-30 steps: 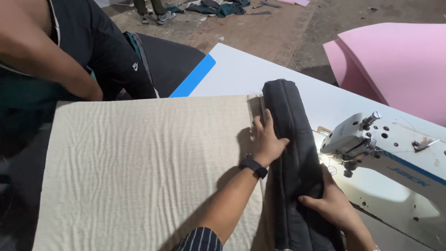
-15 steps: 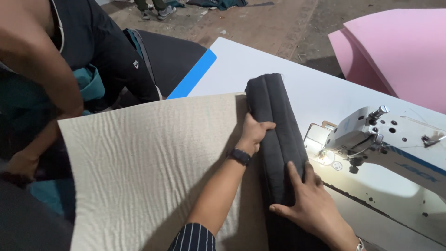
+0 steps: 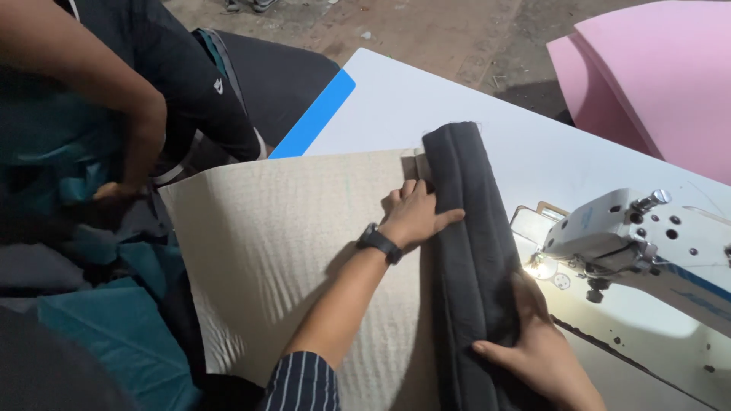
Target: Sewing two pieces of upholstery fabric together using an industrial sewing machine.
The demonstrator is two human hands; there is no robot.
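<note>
I'm looking down at a white bench (image 3: 426, 99) with a long dark grey padded fabric roll (image 3: 472, 251) lying lengthwise across it, running from near me to the far side, its right edge just beside the white industrial sewing machine (image 3: 640, 243). It looks laid that way so the seam along the roll lines up with the needle area, where a small lamp glows. To the left of the roll, touching it, a broad sheet of beige ribbed fabric (image 3: 289, 251) spreads out and droops off the near-left edge. My left hand (image 3: 417, 215), with a black wristwatch (image 3: 378, 242) on the wrist, lies flat and spread where beige meets grey, fingers pressing on the roll, seemingly pinning both layers together. My right hand (image 3: 533, 350) cups the roll's near right side, fingers curled around its edge, half closed. At far left another person's arm (image 3: 114, 99) reaches into teal cloth (image 3: 99, 335). Pink foam sheets (image 3: 655, 76) sit far right.
</note>
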